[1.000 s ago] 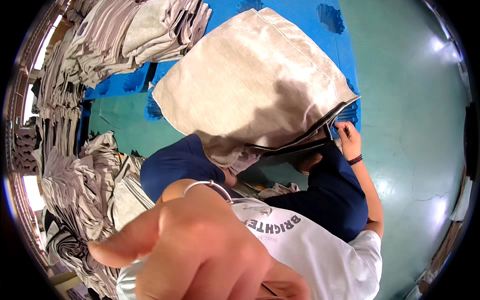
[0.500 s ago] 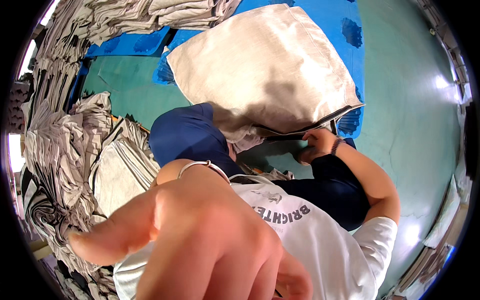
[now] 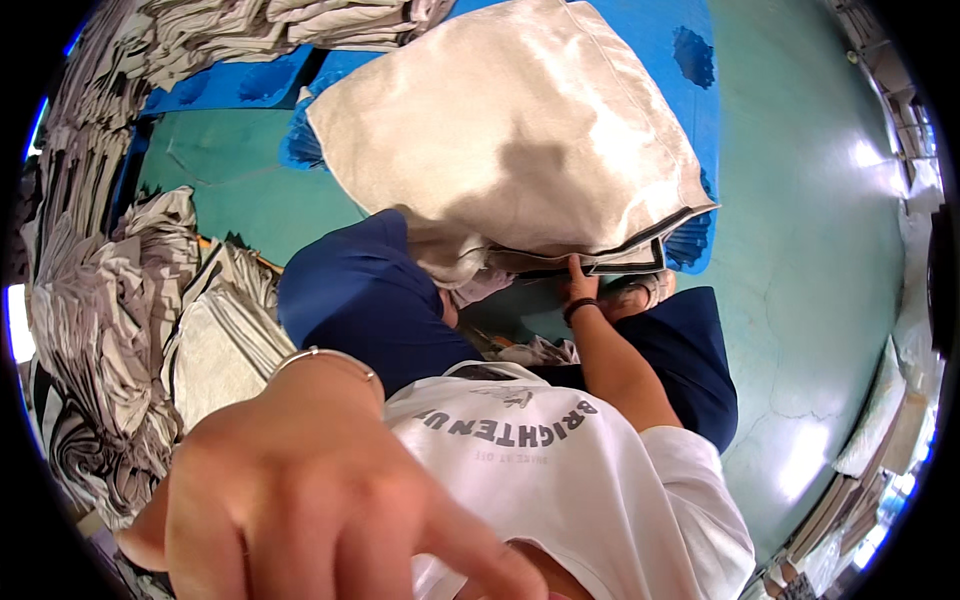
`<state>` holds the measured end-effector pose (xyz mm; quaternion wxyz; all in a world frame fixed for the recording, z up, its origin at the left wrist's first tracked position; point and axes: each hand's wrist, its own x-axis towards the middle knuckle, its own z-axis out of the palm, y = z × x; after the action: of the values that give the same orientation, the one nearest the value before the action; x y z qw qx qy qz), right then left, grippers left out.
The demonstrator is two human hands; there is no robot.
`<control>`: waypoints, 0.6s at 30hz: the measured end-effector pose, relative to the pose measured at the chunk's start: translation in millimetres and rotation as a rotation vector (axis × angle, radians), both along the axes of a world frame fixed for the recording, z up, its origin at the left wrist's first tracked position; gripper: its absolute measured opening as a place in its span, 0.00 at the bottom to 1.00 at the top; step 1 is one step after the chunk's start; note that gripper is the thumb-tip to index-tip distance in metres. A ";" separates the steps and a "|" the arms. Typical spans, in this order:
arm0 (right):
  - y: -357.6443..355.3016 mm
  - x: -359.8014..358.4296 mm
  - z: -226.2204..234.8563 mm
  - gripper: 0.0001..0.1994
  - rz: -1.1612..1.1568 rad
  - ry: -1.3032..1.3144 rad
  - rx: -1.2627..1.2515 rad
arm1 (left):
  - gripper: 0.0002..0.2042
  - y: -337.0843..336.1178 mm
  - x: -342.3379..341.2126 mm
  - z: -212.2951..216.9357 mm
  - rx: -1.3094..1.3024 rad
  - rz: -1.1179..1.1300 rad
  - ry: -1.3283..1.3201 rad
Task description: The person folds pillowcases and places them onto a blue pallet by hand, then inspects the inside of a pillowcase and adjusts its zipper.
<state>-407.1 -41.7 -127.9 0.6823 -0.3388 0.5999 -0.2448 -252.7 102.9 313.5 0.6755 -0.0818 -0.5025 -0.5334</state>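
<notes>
A large cream cloth [image 3: 480, 130] with black edging lies over the blue pallet in front of me. It looks bag-like, with layers parting along its near edge. My right hand [image 3: 580, 288], a dark band at its wrist, grips that black-edged border, thumb on top and the other fingers hidden underneath. Close to the camera, my left hand [image 3: 300, 490] is raised with its back in view and a silver bangle on the wrist. Its thumb and one outer finger spread apart, nothing visible in it; the lower picture edge cuts off the other fingertips.
Stacks of folded cream cloths [image 3: 290, 25] stand at the far left on blue pallets [image 3: 690, 120]. A rumpled pile [image 3: 120, 310] of similar cloths lies to my left. Green floor [image 3: 800, 240] stretches to the right, with leaning boards and wrapped material [image 3: 870, 420] along its edge.
My right hand has shifted left along the cloth's black edge, its thumb now on top. My left hand has moved left and down in the picture. The view has shifted slightly.
</notes>
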 end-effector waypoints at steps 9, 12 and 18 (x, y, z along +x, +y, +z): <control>-50.2 33.2 30.2 0.17 -0.328 0.321 -0.192 | 0.20 -2.8 5.4 -1.0 -0.050 0.068 -0.028; -77.0 41.2 41.2 0.19 -0.334 0.499 -0.180 | 0.21 2.8 8.1 -1.1 -0.039 0.064 -0.012; -156.9 29.9 65.9 0.19 -0.305 0.146 -0.329 | 0.16 -3.1 18.8 -8.6 -0.019 0.035 -0.042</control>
<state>-377.2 -198.7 -61.9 0.5279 -0.3674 0.6439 -0.4144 -233.9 99.8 304.9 0.6733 -0.0680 -0.5228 -0.5184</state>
